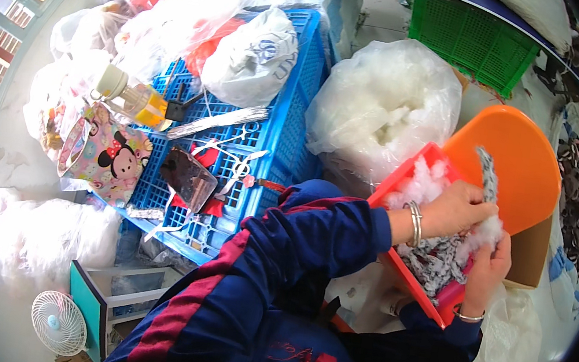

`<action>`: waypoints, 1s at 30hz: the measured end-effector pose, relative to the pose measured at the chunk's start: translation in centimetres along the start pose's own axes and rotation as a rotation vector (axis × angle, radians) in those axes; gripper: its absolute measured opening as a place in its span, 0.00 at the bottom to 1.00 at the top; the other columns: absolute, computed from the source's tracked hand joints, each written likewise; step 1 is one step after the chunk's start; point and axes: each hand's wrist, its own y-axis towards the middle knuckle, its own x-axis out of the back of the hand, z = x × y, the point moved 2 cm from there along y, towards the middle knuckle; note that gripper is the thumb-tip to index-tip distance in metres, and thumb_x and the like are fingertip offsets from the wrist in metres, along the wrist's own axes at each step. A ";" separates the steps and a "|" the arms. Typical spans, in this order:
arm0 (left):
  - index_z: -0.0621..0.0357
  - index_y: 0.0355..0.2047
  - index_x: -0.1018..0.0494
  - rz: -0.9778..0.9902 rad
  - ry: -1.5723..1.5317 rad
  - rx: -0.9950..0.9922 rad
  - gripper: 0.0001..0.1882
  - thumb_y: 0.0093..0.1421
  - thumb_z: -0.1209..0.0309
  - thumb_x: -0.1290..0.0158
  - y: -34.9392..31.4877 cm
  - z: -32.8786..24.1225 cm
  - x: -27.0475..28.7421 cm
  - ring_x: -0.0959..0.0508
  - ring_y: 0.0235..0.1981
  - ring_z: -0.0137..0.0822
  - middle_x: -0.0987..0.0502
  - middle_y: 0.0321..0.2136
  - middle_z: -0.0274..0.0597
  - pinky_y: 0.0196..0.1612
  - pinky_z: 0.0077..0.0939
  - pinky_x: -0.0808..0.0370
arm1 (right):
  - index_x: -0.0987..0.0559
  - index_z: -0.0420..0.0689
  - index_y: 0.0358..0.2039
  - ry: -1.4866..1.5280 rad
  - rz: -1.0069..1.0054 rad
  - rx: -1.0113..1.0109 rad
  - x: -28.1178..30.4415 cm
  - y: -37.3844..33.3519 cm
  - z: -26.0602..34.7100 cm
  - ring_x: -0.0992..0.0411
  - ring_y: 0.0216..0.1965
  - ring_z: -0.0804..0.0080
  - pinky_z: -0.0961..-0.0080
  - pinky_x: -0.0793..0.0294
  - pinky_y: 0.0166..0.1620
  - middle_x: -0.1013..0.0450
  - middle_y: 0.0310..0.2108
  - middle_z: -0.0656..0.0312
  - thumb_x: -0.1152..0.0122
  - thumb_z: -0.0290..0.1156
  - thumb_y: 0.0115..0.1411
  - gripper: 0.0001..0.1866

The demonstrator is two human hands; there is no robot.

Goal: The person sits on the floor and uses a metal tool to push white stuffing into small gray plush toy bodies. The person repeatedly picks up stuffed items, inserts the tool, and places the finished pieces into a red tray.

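Currently holds a grey furry strip [487, 178] upright in the left hand [452, 213], with fingers closed to a pinch near its lower part. Cups the right hand [489, 274] just beside a tuft of white stuffing [487, 235], with fingers bent and partly closed; can't tell if actually gripping. Sits over a red bin [438, 313], in front of an orange panel [523, 151] as viewed from above. More grey furry fabric [433, 266] below, in the bin; can't tell if joined to the strip.

Likely very light, soft, floppy, hard to break. Probably slides a bit along the pile. Stuffing: presumably springy, squashes easily, sheds wisps if tugged. Best to pinch low on the strip, through fur to the backing, and cup stuffing loosely.
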 end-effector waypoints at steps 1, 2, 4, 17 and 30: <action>0.63 0.21 0.28 0.002 0.008 0.001 0.18 0.63 0.61 0.46 0.0 -0.1 -0.1 0.31 0.15 0.20 0.29 0.15 0.31 0.18 0.20 0.34 | 0.30 0.39 0.37 0.029 -0.008 -0.018 -0.1 -0.1 0.2 0.36 0.33 0.82 0.83 0.34 0.38 0.34 0.30 0.68 0.51 0.21 0.65 0.02; 0.63 0.21 0.28 -0.029 0.037 -0.067 0.18 0.62 0.62 0.45 0.0 0.0 0.2 0.32 0.16 0.20 0.29 0.15 0.31 0.19 0.21 0.34 | 0.30 0.39 0.36 0.020 0.026 -0.013 -0.1 -0.1 -0.2 0.37 0.32 0.83 0.84 0.35 0.38 0.35 0.30 0.69 0.51 0.22 0.65 0.01; 0.64 0.21 0.28 -0.072 0.085 -0.212 0.18 0.61 0.62 0.45 0.5 -0.3 0.4 0.33 0.17 0.18 0.29 0.16 0.30 0.19 0.21 0.35 | 0.30 0.39 0.36 -0.018 0.081 0.002 0.9 0.4 -0.6 0.38 0.32 0.84 0.85 0.36 0.36 0.35 0.30 0.69 0.51 0.23 0.66 0.02; 0.66 0.21 0.25 -0.043 0.222 -0.142 0.18 0.57 0.61 0.44 -0.2 -1.4 0.6 0.28 0.19 0.22 0.26 0.15 0.36 0.22 0.23 0.30 | 0.28 0.39 0.39 0.101 0.039 -0.048 0.4 1.2 0.0 0.40 0.26 0.88 0.87 0.41 0.28 0.34 0.29 0.71 0.55 0.19 0.60 0.09; 0.63 0.23 0.26 -0.026 0.201 -0.195 0.13 0.57 0.65 0.44 0.4 -1.0 3.2 0.30 0.19 0.21 0.27 0.15 0.34 0.23 0.23 0.32 | 0.27 0.40 0.37 0.195 0.113 -0.146 -1.6 1.3 -0.6 0.42 0.21 0.88 0.88 0.44 0.24 0.35 0.23 0.72 0.51 0.23 0.65 0.04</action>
